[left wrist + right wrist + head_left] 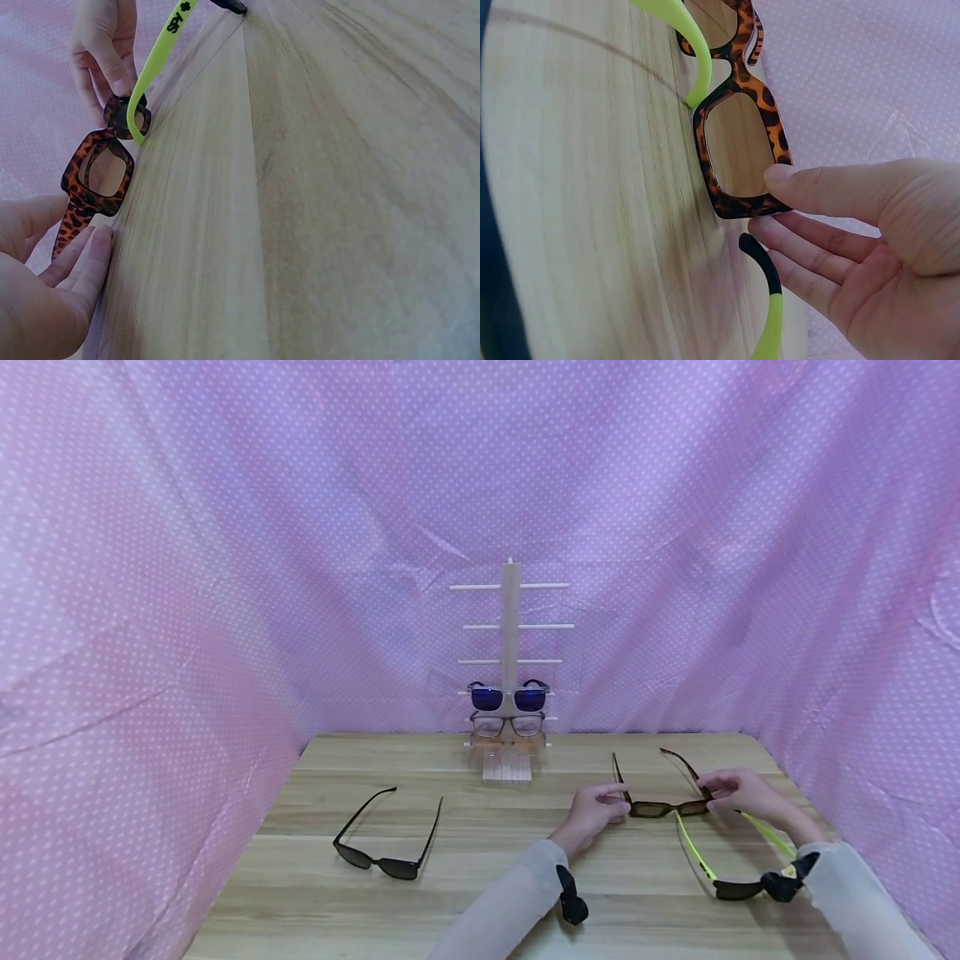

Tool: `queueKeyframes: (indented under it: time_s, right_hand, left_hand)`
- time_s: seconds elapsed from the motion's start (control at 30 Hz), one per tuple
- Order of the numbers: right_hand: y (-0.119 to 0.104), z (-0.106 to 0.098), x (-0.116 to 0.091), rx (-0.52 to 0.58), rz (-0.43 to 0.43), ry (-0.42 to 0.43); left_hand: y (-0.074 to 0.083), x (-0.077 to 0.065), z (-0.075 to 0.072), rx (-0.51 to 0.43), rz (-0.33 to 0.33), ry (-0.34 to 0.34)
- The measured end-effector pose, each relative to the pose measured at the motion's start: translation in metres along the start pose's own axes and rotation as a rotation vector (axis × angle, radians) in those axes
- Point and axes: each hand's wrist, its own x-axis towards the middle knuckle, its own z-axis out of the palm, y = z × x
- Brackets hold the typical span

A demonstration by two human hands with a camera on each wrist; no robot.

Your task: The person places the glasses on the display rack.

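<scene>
Tortoiseshell sunglasses [651, 810] with brownish lenses are at the right of the table, temples unfolded and pointing away. My left hand [590, 815] pinches them by the left hinge, fingers round the spotted temple [71, 227] in the left wrist view. At the other end my right hand [744, 797] grips the corner, its thumb on the lens rim and the fingers behind, plain in the right wrist view [855, 240]. Sunglasses with yellow-green temples [696, 850] lie just nearer, beneath my right wrist; one temple tip overlaps the tortoiseshell bridge.
A display stand [511, 618] with white crossbars stands at the back centre. Blue-lensed sunglasses [487, 699], clear eyeglasses [489, 727] and a faint orange-brown pair hang on its lower bars. Black sunglasses [397, 868] lie unfolded on the wooden table [315, 777] at left. Pink dotted cloth [337, 527] surrounds it.
</scene>
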Motion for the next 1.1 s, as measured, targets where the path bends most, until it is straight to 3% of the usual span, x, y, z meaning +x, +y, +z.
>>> queueKeyframes:
  time_s: [0.23,0.73,1.1]
  right_hand:
    - [-0.001,0.001,0.000,-0.003,-0.020,-0.011]
    - [-0.008,0.003,0.002,-0.072,0.044,0.005]
    - [-0.012,0.003,0.003,-0.074,0.048,0.020]
  left_hand:
    - [-0.002,0.001,0.000,0.016,0.010,-0.006]
    - [-0.004,0.001,0.000,0.011,0.007,0.036]
    - [-0.006,0.002,-0.003,0.005,0.043,0.023]
